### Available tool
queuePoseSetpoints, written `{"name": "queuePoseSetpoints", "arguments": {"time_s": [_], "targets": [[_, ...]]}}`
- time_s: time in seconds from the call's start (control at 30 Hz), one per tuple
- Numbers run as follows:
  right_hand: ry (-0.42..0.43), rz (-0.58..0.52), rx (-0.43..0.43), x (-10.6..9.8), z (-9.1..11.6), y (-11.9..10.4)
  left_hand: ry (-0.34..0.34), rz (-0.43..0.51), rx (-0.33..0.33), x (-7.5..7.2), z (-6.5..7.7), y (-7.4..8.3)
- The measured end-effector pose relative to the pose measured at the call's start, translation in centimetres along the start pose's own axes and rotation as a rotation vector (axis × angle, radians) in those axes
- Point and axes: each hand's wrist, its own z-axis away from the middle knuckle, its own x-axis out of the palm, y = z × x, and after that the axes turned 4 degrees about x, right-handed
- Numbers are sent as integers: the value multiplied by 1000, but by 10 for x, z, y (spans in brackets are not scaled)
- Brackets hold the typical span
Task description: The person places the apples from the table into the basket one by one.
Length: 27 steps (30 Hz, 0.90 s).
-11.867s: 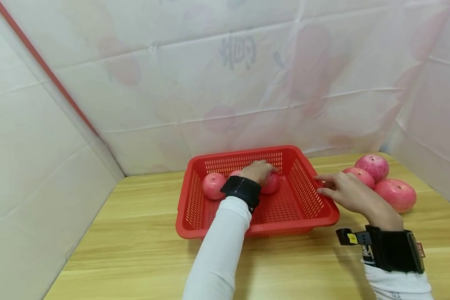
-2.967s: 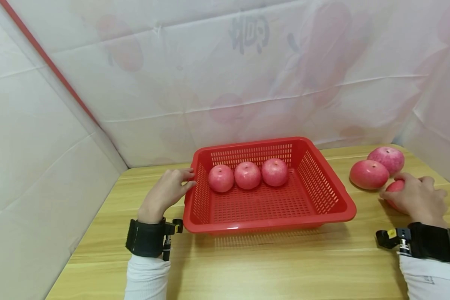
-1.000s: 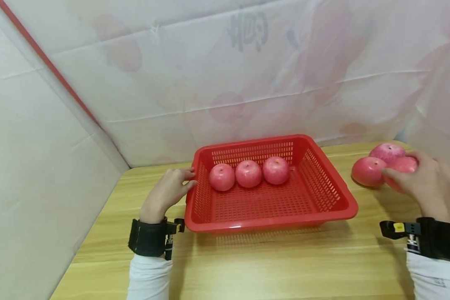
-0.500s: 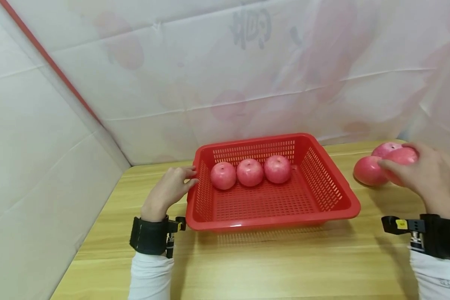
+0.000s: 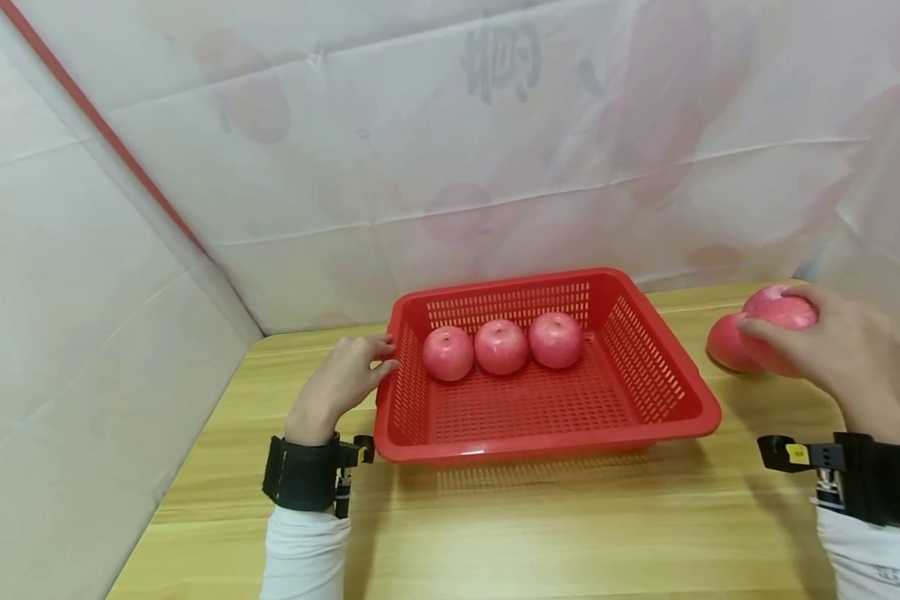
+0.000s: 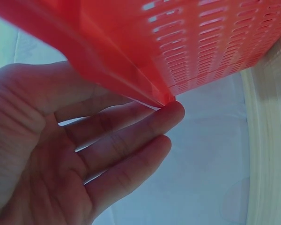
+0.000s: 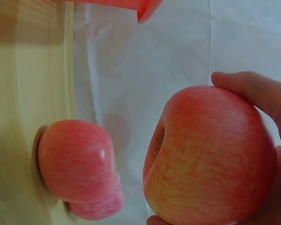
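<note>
My right hand (image 5: 847,342) grips a red apple (image 7: 210,154), its thumb and fingers spread round the fruit. In the right wrist view the apple is off the table, its stem hollow facing left. Behind it two more apples touch each other on the table, a red one (image 7: 77,159) and a pinker one (image 7: 100,204). With fairly straight fingers, my left hand (image 5: 337,379) touches the left rim of a red plastic basket (image 5: 547,442). The left wrist view shows those fingers (image 6: 126,140) beneath the rim. Three apples (image 5: 501,347) sit in a row along the basket's back.
The wooden table (image 5: 555,533) runs up to a pale fabric wall (image 5: 330,167) behind the basket, with side walls left and right. Basket and loose apples are separated by a strip of tabletop.
My right hand has taken hold of the front loose apple, lifted it and carried it slightly left, over the other two. My left hand has stayed at the rim since three seconds ago.
</note>
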Motion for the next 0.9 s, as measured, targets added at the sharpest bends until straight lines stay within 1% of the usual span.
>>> {"name": "queuePoseSetpoints", "arguments": {"time_s": [0.17,0.33,0.43,0.6,0.67,0.9], "targets": [[3,6,-12,-2,1,-5,-6,7,-1,1,0,0],[9,2,-83,-5,-1,-11,0,10,-1,1,0,0],[7,26,-130,-7,-5,-16,3,6,1,1,0,0],[-17,91,-148,-7,-10,-26,9,-6,2,1,0,-1],[-22,101,-156,-7,-11,-29,10,-5,4,1,0,-1],[-33,87,-221,-8,-10,-33,1,6,10,0,0,0]]}}
